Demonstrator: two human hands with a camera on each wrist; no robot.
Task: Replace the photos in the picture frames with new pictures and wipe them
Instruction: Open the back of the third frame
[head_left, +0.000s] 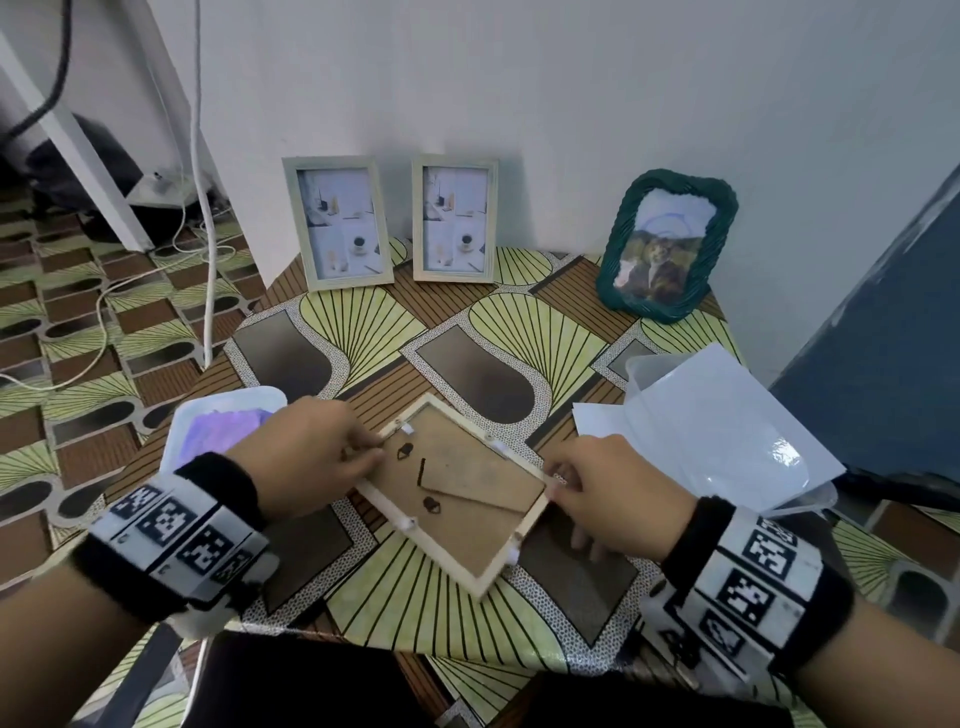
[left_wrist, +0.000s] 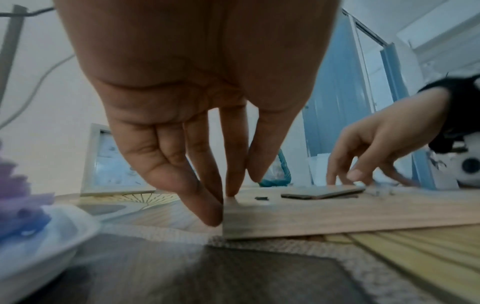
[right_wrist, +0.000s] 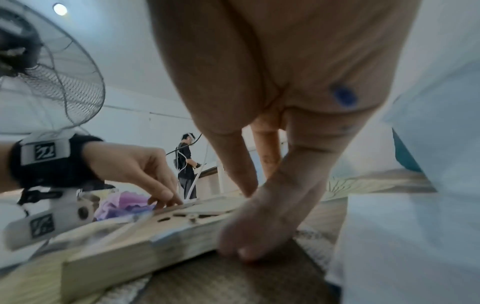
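A pale wooden picture frame (head_left: 488, 571) lies face down at the table's middle, its brown backing board (head_left: 467, 478) and folded stand facing up. My left hand (head_left: 371, 452) touches the frame's left corner with straight fingers (left_wrist: 213, 214); one fingertip rests on top and the others press against its end. My right hand (head_left: 558, 486) holds the frame's right edge (right_wrist: 145, 253), thumb on top and a curled finger (right_wrist: 244, 242) against its side. Two pale frames (head_left: 337, 223) (head_left: 453, 218) with photos stand against the wall.
A green woven frame (head_left: 665, 244) with a picture leans at the back right. A white tub (head_left: 182, 431) with a purple cloth (head_left: 223, 431) sits left of the frame. A clear container (head_left: 639, 374) with white sheets (head_left: 727, 431) sits at the right. Cables trail over the floor at the left.
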